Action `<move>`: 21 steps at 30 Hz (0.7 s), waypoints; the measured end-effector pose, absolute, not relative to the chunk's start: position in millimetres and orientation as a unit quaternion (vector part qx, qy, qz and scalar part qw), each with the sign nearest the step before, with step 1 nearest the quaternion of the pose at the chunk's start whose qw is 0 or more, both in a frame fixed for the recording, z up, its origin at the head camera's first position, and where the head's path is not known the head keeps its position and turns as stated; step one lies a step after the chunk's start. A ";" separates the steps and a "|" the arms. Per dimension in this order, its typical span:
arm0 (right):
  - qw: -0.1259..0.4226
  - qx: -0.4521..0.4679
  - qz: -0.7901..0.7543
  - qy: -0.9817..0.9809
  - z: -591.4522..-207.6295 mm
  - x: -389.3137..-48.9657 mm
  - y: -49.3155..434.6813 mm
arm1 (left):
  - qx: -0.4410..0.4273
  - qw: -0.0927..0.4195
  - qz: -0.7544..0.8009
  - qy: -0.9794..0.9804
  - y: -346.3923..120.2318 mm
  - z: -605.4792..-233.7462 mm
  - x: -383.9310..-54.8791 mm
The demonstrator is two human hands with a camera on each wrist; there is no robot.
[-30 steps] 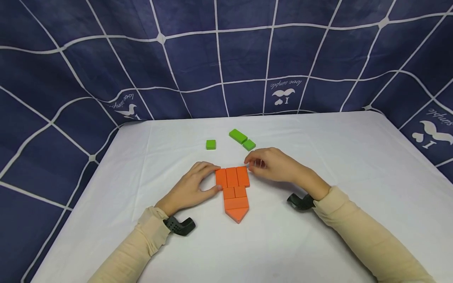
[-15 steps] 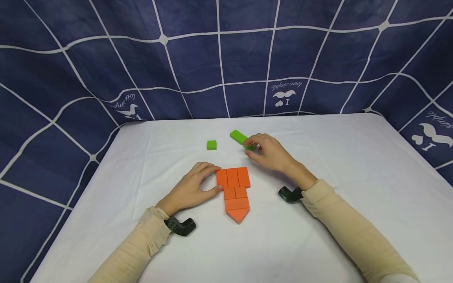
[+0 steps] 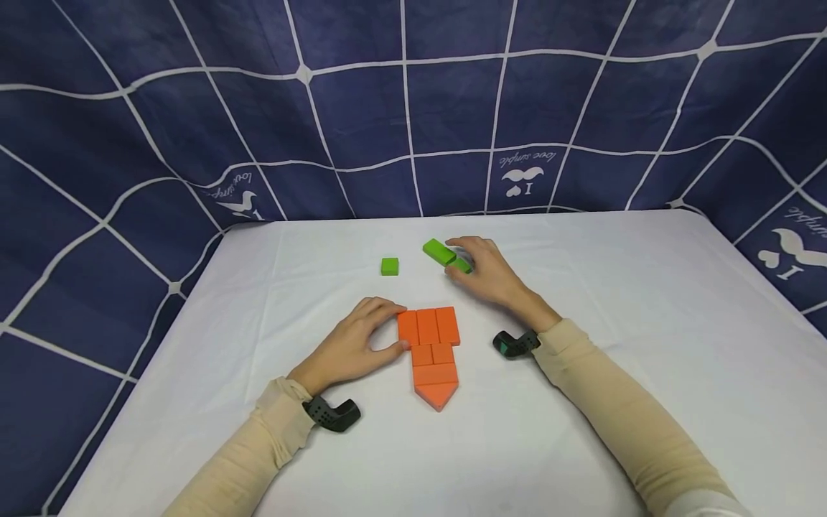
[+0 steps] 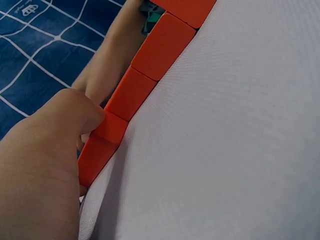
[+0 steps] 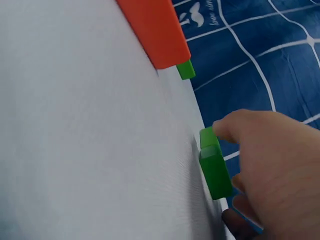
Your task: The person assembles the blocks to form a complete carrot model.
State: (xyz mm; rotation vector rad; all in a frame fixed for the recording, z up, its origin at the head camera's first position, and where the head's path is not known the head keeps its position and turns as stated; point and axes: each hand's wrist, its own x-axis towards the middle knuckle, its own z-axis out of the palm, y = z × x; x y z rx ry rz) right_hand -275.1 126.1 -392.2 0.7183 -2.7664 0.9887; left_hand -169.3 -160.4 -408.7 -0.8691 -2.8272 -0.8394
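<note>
On the white cloth, several orange blocks [image 3: 428, 327] lie together in an arrow-like shape, pointed block nearest. My left hand [image 3: 349, 345] pinches the leftmost upper orange block [image 3: 408, 329] by its ends, index finger at the far corner and thumb at the near one. In the left wrist view, the thumb [image 4: 82, 112] presses against the row of orange. Over two green blocks, one long [image 3: 438, 251] and one small [image 3: 461, 266], my right hand [image 3: 487, 273] spreads thumb and fingers. Its thumb tip [image 5: 225, 131] touches or nearly touches the green; the fingers are partly hidden.
A separate small green block [image 3: 390, 266] lies left of the other green ones. Around the white table [image 3: 549, 445] hangs a navy curtain [image 3: 362, 115] with white lines. Each wrist wears a black strap device [image 3: 332, 414].
My right hand has moved from beside the orange blocks' upper right corner, away and leftward, to the green pair, and its fingers have spread wider. The left hand has kept its place.
</note>
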 end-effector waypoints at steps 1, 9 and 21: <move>0.053 0.238 0.323 -0.915 -394.5 -275.8 125.9 | -0.283 0.033 -0.274 -0.919 -160.3 -408.9 -169.1; 0.038 0.252 0.300 -0.919 -399.5 -278.0 126.5 | -0.288 0.035 -0.273 -0.917 -159.1 -407.8 -170.5; 0.062 0.240 0.327 -0.912 -403.0 -281.0 123.6 | -0.286 0.036 -0.276 -0.917 -158.7 -409.3 -169.9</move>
